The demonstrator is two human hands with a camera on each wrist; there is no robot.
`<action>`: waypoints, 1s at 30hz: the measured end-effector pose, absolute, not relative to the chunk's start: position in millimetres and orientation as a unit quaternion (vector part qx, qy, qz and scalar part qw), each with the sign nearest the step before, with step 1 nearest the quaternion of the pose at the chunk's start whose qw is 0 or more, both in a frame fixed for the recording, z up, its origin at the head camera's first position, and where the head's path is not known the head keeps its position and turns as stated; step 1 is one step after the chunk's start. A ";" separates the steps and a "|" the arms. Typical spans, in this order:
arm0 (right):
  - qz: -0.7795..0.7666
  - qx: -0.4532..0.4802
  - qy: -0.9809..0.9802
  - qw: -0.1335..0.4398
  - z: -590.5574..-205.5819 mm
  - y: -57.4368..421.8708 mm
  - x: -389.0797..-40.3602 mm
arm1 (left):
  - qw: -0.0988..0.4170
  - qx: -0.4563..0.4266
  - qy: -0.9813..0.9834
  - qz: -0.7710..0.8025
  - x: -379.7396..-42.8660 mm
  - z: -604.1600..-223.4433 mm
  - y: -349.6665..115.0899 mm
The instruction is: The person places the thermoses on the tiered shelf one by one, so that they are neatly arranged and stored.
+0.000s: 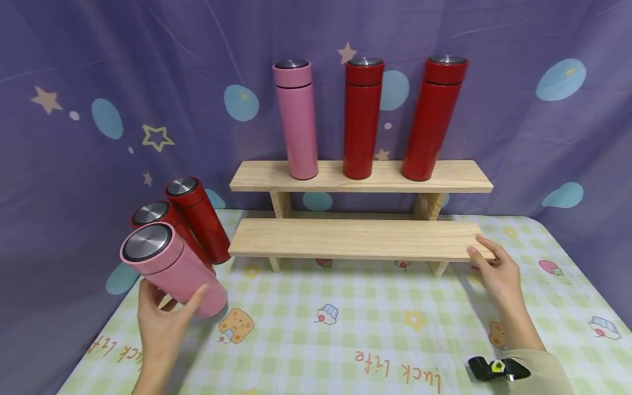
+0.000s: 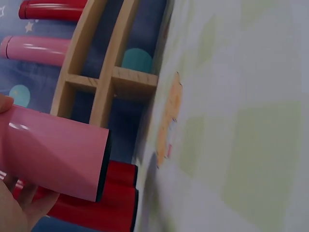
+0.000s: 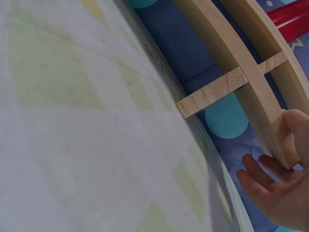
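My left hand [image 1: 163,323] grips a pink thermos bottle [image 1: 182,269] with a steel-topped lid, fingers and thumb round its body. The bottle leans in the head view; in the left wrist view its dark base [image 2: 104,166] hangs above the cloth. Beside it stand two red thermos bottles [image 1: 202,222], one partly hidden behind the pink one. At the right end of the lower board of a two-tier wooden shelf [image 1: 355,238], my right hand [image 1: 501,277] holds the corner between thumb and fingers, which the right wrist view shows from below.
On the upper board stand a pink thermos [image 1: 298,120] at left and two red ones, a red thermos [image 1: 364,120] in the middle and another red thermos [image 1: 435,120] at right. A checked tablecloth [image 1: 375,318] covers the table. A purple curtain [image 1: 173,66] hangs behind.
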State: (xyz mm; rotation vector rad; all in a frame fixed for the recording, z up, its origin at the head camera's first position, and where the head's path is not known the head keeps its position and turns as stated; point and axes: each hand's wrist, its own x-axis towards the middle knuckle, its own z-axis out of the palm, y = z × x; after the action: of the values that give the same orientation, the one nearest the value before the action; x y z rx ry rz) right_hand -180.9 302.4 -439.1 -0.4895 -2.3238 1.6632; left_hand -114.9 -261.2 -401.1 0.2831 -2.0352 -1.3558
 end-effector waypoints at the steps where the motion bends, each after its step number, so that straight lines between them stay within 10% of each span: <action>1: 0.568 -0.166 -0.797 0.122 -439.5 302.1 -181.1 | 0.336 0.105 -0.780 -0.518 -115.2 -400.1 -260.3; 30: 0.571 -0.162 -0.796 0.120 -441.3 305.2 -182.3 | 0.319 -0.081 -0.760 -0.561 -156.5 -368.8 -178.5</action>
State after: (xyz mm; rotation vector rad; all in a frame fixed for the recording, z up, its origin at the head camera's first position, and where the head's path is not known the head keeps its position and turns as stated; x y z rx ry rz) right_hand -182.3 305.2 -441.3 -0.4729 -2.3272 1.6675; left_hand -156.5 -178.5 -368.8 -0.2121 -1.9979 -1.4745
